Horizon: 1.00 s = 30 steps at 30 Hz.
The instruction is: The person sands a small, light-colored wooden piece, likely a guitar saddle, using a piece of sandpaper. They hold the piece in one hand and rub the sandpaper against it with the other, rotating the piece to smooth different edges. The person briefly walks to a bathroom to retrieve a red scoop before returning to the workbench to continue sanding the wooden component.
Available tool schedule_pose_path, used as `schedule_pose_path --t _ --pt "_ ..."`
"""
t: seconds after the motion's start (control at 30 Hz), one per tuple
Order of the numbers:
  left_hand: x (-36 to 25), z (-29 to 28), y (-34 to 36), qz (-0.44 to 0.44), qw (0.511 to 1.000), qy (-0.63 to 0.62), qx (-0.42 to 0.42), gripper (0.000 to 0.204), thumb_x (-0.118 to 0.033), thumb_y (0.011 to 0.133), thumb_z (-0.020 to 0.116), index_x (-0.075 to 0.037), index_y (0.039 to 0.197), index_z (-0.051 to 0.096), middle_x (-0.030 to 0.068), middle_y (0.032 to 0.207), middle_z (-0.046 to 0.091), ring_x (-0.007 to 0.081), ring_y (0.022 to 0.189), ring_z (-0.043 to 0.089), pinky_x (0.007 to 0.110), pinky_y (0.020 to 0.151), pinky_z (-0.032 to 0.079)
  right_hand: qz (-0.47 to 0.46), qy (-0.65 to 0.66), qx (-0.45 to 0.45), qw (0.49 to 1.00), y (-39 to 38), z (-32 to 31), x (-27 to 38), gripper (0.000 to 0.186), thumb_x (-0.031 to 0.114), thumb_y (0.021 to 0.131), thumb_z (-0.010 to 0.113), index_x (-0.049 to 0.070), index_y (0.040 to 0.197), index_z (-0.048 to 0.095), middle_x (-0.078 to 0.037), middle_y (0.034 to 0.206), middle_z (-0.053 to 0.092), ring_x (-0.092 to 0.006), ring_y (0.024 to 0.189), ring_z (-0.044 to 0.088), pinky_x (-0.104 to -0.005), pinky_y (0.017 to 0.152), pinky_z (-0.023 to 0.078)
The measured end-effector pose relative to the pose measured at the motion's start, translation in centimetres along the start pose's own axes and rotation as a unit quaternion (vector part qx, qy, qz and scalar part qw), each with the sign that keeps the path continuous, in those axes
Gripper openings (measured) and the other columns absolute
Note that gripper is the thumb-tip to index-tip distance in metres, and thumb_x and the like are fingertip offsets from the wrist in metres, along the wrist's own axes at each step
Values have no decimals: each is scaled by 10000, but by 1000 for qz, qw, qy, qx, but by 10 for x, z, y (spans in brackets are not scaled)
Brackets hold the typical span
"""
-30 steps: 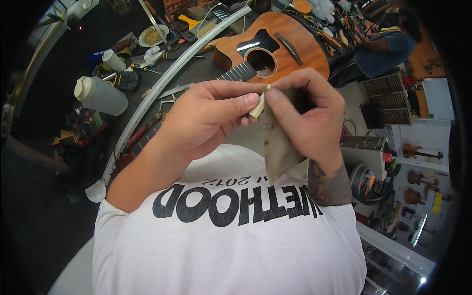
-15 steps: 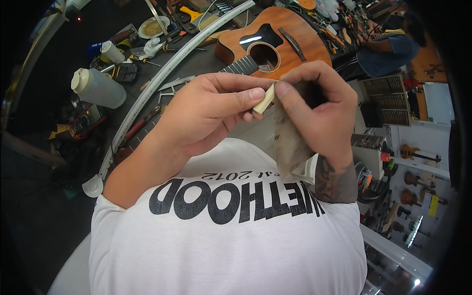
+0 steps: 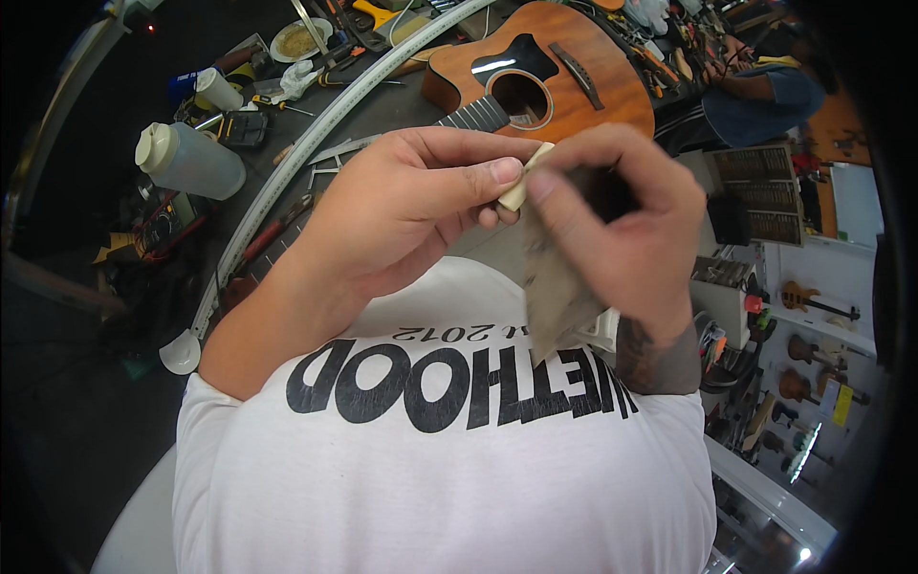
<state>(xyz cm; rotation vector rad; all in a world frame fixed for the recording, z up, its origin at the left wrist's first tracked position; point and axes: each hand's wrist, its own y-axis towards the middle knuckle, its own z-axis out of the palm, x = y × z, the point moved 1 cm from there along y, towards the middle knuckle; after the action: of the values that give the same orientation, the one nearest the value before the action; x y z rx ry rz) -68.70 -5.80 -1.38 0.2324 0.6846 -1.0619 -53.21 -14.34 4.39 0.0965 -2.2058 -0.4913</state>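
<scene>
Between the thumb and fingers of my left hand is a small cream-coloured bar, held at a slant in front of my chest. My right hand, partly blurred, pinches a grey-brown sheet of sandpaper against the bar's right side. The paper's lower end hangs below my fingers, with faint print on its back. My fingers cover part of the bar. Just beyond both hands lies an acoustic guitar, its strings off and its fretboard running toward my left hand.
A white curved-looking edge strip crosses the dark bench. On the left stand a jug with a cream lid, a white cup and a plate. Tools crowd the far side. Another person is at the upper right.
My right hand, with the sandpaper, has shifted slightly and blurred against the bar. The bar is a little higher and to the right. The view has moved slightly.
</scene>
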Motion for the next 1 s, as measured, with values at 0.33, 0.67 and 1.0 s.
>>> schedule_pose_path --t 0.33,0.67,1.0 --pt "-2 1 -4 -11 1000 -7 10 266 -69 892 652 62 1124 638 104 963 670 127 831 614 245 735 503 50 6 -22 998 3 -3 -2 92 68 745 724 40 814 668 -35 718 669 -97 657 629 -240 609 485" --pt "1 -4 -5 -9 1000 -4 22 279 -65 902 630 52 1154 628 115 1012 670 140 862 606 270 762 486 27 -16 -9 999 4 -4 -2 97 49 720 725 59 794 663 -41 700 656 -141 620 632 -260 595 470" --pt "3 4 -7 -10 1000 -4 -13 251 -71 893 655 42 1117 652 80 951 668 121 849 599 253 780 479 -83 -95 76 989 3 -5 3 73 -1 769 696 6 818 642 -28 744 662 -73 679 599 -207 617 455"
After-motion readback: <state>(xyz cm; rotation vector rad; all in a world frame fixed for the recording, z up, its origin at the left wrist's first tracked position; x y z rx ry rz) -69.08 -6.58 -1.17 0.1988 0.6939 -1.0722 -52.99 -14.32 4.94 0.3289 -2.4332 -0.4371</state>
